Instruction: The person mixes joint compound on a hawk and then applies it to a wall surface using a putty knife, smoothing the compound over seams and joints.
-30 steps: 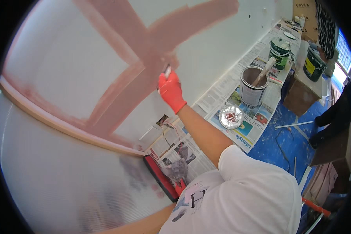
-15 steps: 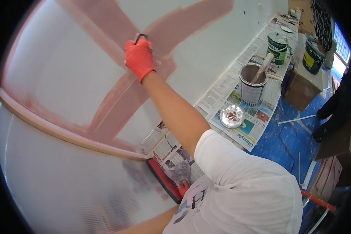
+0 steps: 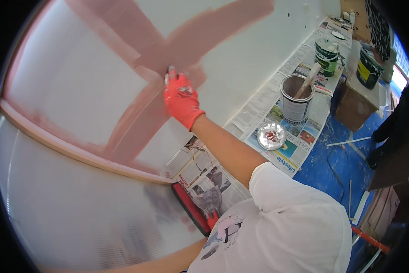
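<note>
My right hand [image 3: 182, 99], in a red glove, is pressed to a pale wall panel [image 3: 240, 68]. Its fingers close round a small tool [image 3: 169, 75] with a metallic edge, seen edge-on and mostly covered by the glove. Broad dusky-pink bands [image 3: 140, 41] cross on the panel, and the tool touches near their crossing. Low by my chest, my left hand [image 3: 212, 219], also red-gloved and partly hidden by my shirt, grips the narrow end of a broad scraper [image 3: 208, 200]. Its fan-shaped blade is smeared. Beside it lies a long red piece with a black edge [image 3: 189, 209].
Newspaper [image 3: 254, 116] lines the wall's foot. On it stand an open tin [image 3: 296, 107] with a stirring stick, a smeared lid [image 3: 271, 135] and a green paint bucket [image 3: 326, 61]. Another bucket [image 3: 367, 73] sits on a box. A person in dark trousers [image 3: 397, 116] stands at right.
My right hand has slid down and slightly right across the panel with its tool, turning so the tool shows edge-on. The left hand and scraper have barely moved.
</note>
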Action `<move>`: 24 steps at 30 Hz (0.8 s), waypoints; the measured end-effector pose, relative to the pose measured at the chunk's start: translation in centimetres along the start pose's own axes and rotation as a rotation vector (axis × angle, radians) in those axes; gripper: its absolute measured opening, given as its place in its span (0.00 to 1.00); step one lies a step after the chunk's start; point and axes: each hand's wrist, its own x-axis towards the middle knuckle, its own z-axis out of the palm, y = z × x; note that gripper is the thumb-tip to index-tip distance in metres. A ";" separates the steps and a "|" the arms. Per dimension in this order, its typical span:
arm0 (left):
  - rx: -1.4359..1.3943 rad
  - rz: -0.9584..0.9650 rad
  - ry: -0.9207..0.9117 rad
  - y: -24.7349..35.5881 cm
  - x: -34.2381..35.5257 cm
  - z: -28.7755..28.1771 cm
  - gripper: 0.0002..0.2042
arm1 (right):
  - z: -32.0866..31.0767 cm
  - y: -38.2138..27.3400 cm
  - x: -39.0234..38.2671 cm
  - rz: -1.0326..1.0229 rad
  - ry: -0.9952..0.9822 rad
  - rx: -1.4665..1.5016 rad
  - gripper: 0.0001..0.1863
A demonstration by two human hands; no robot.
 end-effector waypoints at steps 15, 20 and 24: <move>-0.015 -0.019 0.028 -0.1 0.1 0.2 0.29 | -2.9 -2.1 4.6 -0.635 0.100 -0.262 0.24; -0.001 -0.061 0.035 -1.1 -0.7 0.9 0.29 | -6.0 -0.5 12.4 -0.930 0.155 -0.558 0.25; 0.022 -0.096 0.026 -1.3 -1.1 0.9 0.29 | -4.7 3.1 12.3 -0.953 0.068 -0.588 0.25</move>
